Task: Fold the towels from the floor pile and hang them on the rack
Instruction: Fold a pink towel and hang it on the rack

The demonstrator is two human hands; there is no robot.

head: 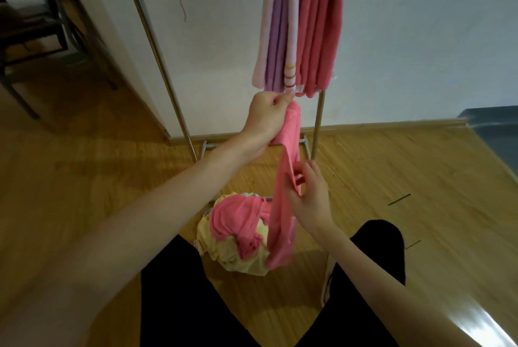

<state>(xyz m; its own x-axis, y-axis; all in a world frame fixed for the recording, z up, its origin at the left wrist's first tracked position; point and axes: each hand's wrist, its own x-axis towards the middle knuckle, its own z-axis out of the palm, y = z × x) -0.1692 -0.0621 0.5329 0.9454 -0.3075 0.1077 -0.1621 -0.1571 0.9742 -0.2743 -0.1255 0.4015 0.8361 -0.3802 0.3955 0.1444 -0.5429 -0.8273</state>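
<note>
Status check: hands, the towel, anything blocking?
Left hand grips pink towel top; right hand pinches its middle. Towel unfolded, dangling over floor pile. Rack ahead, unobstructed.

A room in a home: wood-plank floor (392, 167), white wall (420, 38), metal towel rack (157, 46), dark chair (30, 27)

pink towel (283, 206): long, hanging stretched above the floor | towel pile (238, 237): pink and yellow, crumpled on floor | rack (157, 46): metal, holding lilac towel (276, 38) beside red towel (319, 24)

Floor pile (238, 237) before the rack (157, 46), two hung towels (300, 24) above, at the rack's right end.
</note>
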